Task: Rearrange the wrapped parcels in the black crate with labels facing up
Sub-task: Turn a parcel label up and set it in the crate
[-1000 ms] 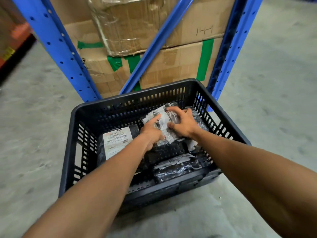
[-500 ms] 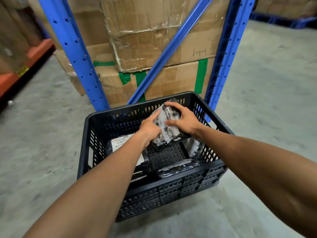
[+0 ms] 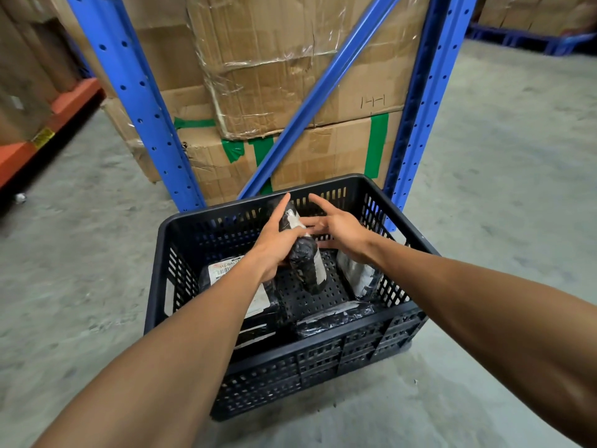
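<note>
A black slatted crate [image 3: 323, 345] stands on the concrete floor. Above its middle, my left hand [image 3: 274, 242] grips a black-wrapped parcel [image 3: 303, 257] held on edge, a white strip showing near its top. My right hand [image 3: 339, 229] is just right of that parcel with fingers spread, holding nothing. A parcel with its white label up [image 3: 258, 299] lies at the crate's left, partly under my left forearm. Another wrapped parcel [image 3: 358, 276] leans against the right wall. A flat black parcel [image 3: 336, 318] lies along the near wall.
Blue rack uprights [image 3: 142, 101] and a diagonal brace [image 3: 323, 88] rise right behind the crate, with stacked cardboard boxes [image 3: 258, 76] between them. An orange rack beam [image 3: 48, 121] runs along the left. Concrete floor [image 3: 500, 189] surrounds the crate.
The parcel was lifted from the crate and turned from flat to on edge. My right hand let go of it and opened; my left hand kept hold. The view tilted up.
</note>
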